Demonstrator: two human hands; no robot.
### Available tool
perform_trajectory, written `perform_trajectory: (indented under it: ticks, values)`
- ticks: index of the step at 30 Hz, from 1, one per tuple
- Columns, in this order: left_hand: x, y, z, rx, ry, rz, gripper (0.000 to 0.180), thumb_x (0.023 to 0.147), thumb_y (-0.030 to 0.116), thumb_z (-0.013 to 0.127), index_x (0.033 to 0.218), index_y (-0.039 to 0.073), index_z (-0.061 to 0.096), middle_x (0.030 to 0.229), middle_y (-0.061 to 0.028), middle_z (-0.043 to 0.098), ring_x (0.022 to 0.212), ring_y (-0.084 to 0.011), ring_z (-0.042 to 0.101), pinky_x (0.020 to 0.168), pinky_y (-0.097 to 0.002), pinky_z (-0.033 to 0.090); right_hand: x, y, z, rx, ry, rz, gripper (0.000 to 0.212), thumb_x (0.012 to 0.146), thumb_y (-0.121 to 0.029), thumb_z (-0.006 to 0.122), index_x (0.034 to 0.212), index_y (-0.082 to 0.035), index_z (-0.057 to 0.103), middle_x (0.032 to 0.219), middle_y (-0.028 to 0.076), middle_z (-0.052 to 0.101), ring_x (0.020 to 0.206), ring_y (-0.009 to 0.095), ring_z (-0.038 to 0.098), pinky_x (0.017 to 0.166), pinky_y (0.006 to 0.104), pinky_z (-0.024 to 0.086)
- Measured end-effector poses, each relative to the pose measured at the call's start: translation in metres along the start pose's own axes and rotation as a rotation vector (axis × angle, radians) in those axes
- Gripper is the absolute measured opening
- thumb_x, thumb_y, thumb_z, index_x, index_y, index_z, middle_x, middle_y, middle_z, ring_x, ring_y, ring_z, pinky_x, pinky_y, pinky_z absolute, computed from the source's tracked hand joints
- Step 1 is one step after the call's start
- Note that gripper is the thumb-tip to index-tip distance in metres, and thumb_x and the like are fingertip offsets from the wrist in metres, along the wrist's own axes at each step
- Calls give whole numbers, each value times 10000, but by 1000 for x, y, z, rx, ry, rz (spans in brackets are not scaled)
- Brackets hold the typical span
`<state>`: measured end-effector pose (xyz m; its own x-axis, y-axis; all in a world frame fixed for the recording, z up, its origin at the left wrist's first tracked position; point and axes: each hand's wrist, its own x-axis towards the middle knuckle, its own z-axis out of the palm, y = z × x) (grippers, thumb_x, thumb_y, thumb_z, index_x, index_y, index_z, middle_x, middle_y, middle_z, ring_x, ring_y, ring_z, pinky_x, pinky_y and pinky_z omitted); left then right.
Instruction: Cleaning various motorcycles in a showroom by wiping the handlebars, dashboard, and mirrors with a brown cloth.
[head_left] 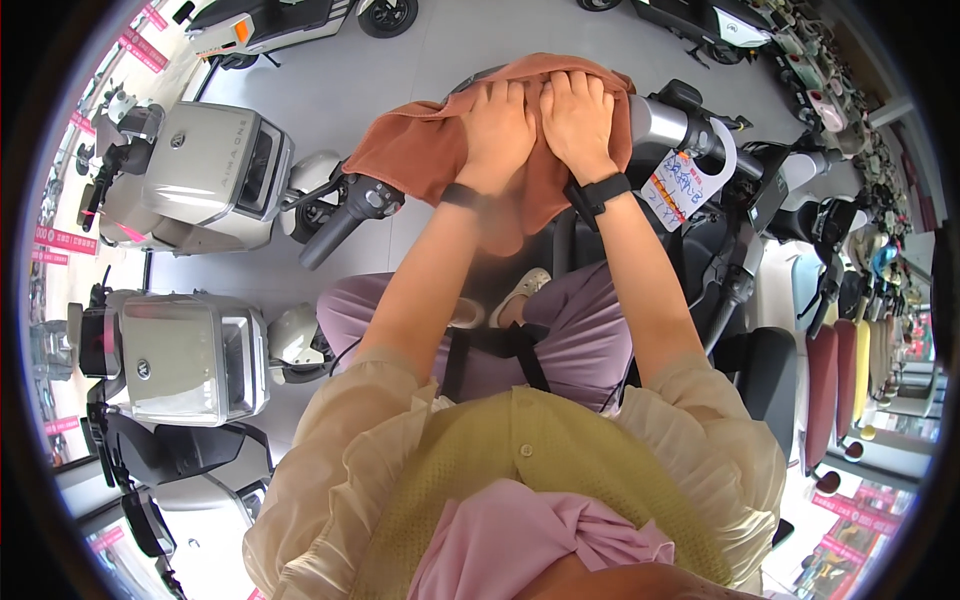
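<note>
In the head view, both hands lie palm down on a rust-brown cloth (410,150), fingers pointing away from the body; the left hand (503,125) and the right hand (578,120) sit side by side with a narrow gap between them. The fingers of each are extended and fairly close together; palms and fingertip undersides are hidden, so I cannot tell whether they pinch any of the fabric. The cloth is draped under both hands over the front of a scooter, spreading out left of the left hand, with folds hanging between and below the wrists. Each wrist wears a black band, the left band (462,195) and the right band (603,190). Left of and nearer the body than the left hand, a dark handlebar grip (335,232) with a switch block sticks out from under the cloth's edge. Just right of the right hand is a silver-grey cylindrical part (657,125), and past it a white tag (690,190) with a looped top hangs. Well left of the hands stand scooters with a grey upper box (190,165) and a grey lower box (170,355). Beyond the fingertips, a white-and-orange scooter (225,38) stands on the grey floor (445,50).
</note>
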<state>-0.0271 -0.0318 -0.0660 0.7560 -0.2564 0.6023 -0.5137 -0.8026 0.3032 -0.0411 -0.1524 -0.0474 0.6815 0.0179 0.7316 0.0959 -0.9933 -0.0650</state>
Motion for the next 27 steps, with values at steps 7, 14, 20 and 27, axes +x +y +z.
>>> perform_trajectory:
  ticks: [7,14,20,27]
  values:
    - [-13,2,-2,6,78,49,368,816,179,552,1149,22,558,1275,-106,514,1196,-287,442,1002,-534,292,-20,-3,5,69,99,-3,337,871,-202,515,1145,-11,552,1198,184,534,1136,348,465,963,462,356]
    - [-45,11,-7,127,97,146,417,821,165,536,1202,-4,536,1398,-149,422,1320,-282,340,1053,-529,240,-52,-8,-15,110,80,-2,380,871,-187,518,1211,-18,520,1311,178,483,1244,327,417,1021,449,327]
    - [-71,20,-31,122,31,325,508,857,198,544,1310,-10,446,1432,-157,379,1301,-310,371,1055,-448,304,-84,8,-37,-6,-53,36,504,887,-223,515,1348,-35,435,1414,126,415,1309,284,373,1053,402,304]
    - [-65,24,-9,-443,-23,148,536,907,174,532,1363,-38,345,1430,-230,327,1276,-392,372,1055,-428,338,-48,42,-80,-337,154,20,512,827,-184,602,1297,-15,490,1387,129,439,1293,296,398,1071,446,297]
